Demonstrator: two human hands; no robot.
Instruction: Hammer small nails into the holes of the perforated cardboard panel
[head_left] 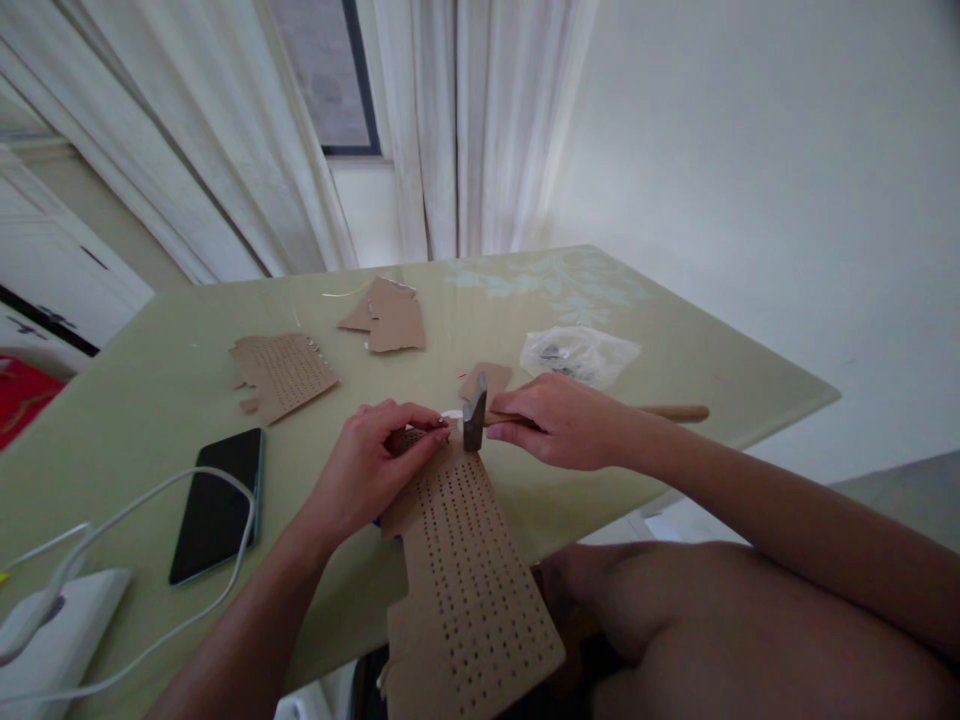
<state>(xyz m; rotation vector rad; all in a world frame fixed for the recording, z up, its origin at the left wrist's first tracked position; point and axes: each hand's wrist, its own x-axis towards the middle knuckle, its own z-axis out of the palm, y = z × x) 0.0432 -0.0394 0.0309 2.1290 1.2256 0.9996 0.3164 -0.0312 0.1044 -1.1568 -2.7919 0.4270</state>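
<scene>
Head view: right hand (pixel 559 420) wrapped tight round wooden hammer (pixel 480 412), fingers closed on handle just behind head; steel head sits on top edge of perforated cardboard strip (pixel 469 560). Left hand (pixel 367 465) curled, fingertips (pixel 431 428) pinched on something small right beside hammer head, too tiny to name. Strip runs from fingers back toward body, overhanging table (pixel 135 400) edge. Progress: rows of holes fill nearly whole strip; only margin under fingertips looks unpunched. Beyond knuckles: plastic bag (pixel 579 354). Left of wrist: phone (pixel 217 503), another punched piece (pixel 281 372).
</scene>
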